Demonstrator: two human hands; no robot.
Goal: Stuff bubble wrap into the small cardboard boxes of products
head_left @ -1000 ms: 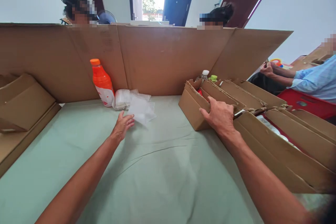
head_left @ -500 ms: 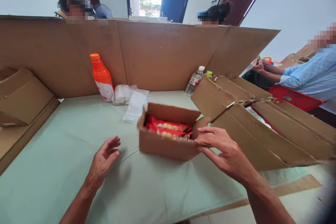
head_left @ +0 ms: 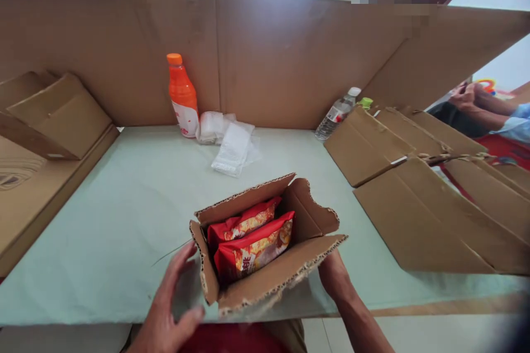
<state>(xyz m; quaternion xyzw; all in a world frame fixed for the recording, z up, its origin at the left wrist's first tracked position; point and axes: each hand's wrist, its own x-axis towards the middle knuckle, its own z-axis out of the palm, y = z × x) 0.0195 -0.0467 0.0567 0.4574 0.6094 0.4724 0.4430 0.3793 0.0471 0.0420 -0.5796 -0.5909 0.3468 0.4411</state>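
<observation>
A small open cardboard box is tilted toward me at the near edge of the table, with two red snack packets standing inside. My right hand grips the box from under its right side and is mostly hidden by it. My left hand is open, fingers spread, right next to the box's left flap. I cannot tell whether it touches the flap.
An orange bottle and clear plastic bags sit at the back by the cardboard wall. A water bottle leans by larger cardboard boxes on the right. Folded cardboard lies left. Another person's hands are at far right.
The small box has come from the middle of the table to the near edge and tipped toward me. My right hand went under its right side, and my left hand drew back beside it.
</observation>
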